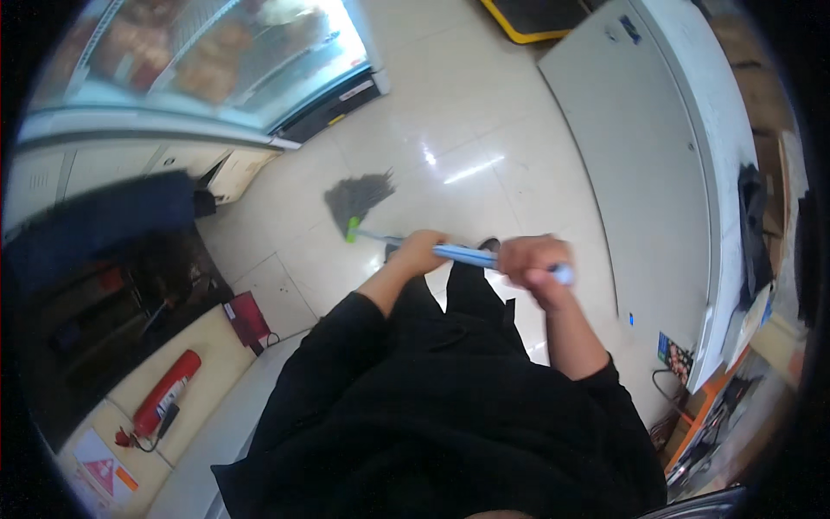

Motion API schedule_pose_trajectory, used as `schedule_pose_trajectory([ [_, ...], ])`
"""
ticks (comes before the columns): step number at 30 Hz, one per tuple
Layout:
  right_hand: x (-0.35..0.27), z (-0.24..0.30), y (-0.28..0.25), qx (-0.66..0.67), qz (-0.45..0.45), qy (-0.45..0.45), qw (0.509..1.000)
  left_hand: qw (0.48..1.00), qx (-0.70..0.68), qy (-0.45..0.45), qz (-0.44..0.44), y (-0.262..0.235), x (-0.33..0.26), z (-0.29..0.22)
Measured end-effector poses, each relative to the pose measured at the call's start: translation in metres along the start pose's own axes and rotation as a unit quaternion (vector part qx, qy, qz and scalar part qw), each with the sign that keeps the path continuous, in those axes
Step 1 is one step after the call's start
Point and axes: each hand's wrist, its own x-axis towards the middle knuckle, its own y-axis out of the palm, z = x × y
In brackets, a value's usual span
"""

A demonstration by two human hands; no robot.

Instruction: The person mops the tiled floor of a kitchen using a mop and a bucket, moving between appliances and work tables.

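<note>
Stood on a floor [450, 95] of large pale glossy tiles, bright with ceiling-light glare near the upper middle of the frame. Gripped a mop [406, 232] with 2 hands across the centre of the frame: left hand [421, 253] wrapped around the light blue handle [467, 254] partway down, fingers curled shut around it; right hand [529, 264] closed in a fist around the top end, fingers pressed together. Rested the grey string mop head [356, 195] on the tiles just above and left of centre, joined to the handle by a green collar [352, 230]. Faced a glass-fronted display case [207, 52] at upper left. Passed a tall white cabinet [640, 164] along the right side. Left a red fire extinguisher [166, 394] lying at lower left. Glimpsed a yellow-edged dark mat [532, 19] at the top edge. Wore black sleeves throughout.
</note>
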Motion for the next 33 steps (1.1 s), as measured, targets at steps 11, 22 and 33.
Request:
schedule_pose_trajectory([
  [11,0.048,-0.136,0.118,0.006,0.153,0.069,0.986,0.925,0.088,-0.061,-0.365,-0.088,-0.126,0.174],
  [22,0.078,-0.008,0.101,-0.248,0.033,-0.162,0.955,0.913,-0.113,0.331,-0.212,-0.087,0.095,-0.007],
  [33,0.058,0.028,0.017,-0.239,0.001,-0.107,0.965,0.946,0.043,0.263,-0.184,-0.064,0.138,-0.056],
])
